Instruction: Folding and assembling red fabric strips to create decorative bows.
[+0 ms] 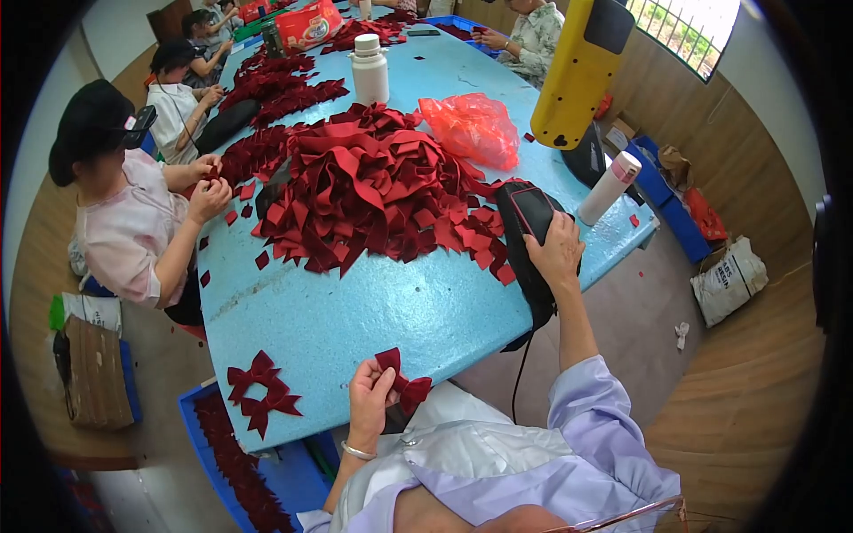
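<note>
Left hand (371, 395) is pinching a dark red bow (415, 391) between thumb and fingers, right at the near edge of the blue worktop (338, 306). Right hand (558, 249) is lying over a black case (520, 235), thumb spread from the fingers; cannot tell whether it is gripping. That case is taking up the near right corner, a dark cord (524, 373) hanging below.

Finished-looking bows (262, 364) are lying in a rough ring by the left corner, near the edge. A broad strip of blue surface is running between them and the heap of red ribbon pieces (355, 191), giving the left hand room to travel. Right side is tighter: the case is sitting just beside stray ribbon pieces, and a pale tumbler (604, 195) is standing near the right edge. A co-worker (129, 222) is working along the left edge, beyond the bow ring.
</note>
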A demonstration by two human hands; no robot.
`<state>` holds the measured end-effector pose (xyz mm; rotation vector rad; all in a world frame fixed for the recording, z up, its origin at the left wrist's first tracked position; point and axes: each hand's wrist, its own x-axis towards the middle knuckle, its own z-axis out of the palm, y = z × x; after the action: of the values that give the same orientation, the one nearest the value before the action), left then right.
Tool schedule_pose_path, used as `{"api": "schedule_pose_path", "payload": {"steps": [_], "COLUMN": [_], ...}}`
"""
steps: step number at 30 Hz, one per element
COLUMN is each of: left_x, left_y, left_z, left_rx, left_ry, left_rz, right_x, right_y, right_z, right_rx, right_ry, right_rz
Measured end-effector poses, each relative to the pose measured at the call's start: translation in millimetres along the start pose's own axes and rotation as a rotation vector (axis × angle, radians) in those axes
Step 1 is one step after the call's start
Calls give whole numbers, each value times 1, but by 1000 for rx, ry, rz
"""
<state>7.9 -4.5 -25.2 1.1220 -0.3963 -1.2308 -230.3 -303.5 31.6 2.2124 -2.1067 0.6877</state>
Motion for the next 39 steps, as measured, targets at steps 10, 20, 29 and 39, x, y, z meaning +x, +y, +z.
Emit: {"api": "schedule_pose_path", "payload": {"steps": [10,20,29,39], "left_x": [-3,-2,4,25], "left_y": [0,-1,17,14], "left_z": [4,8,41,71], "left_rx": [41,68,104,357], "left_ry": [16,27,83,26], "left_rz": [16,25,69,141], "right_x": [16,18,-33,-125], "right_y": [6,7,-16,-63], "right_z": [-10,-14,-37,9], "right_rx": [83,113,285,1412], "right_ry": [-127,-178,94,-906], "right_rz": [45,94,-302,-358]}}
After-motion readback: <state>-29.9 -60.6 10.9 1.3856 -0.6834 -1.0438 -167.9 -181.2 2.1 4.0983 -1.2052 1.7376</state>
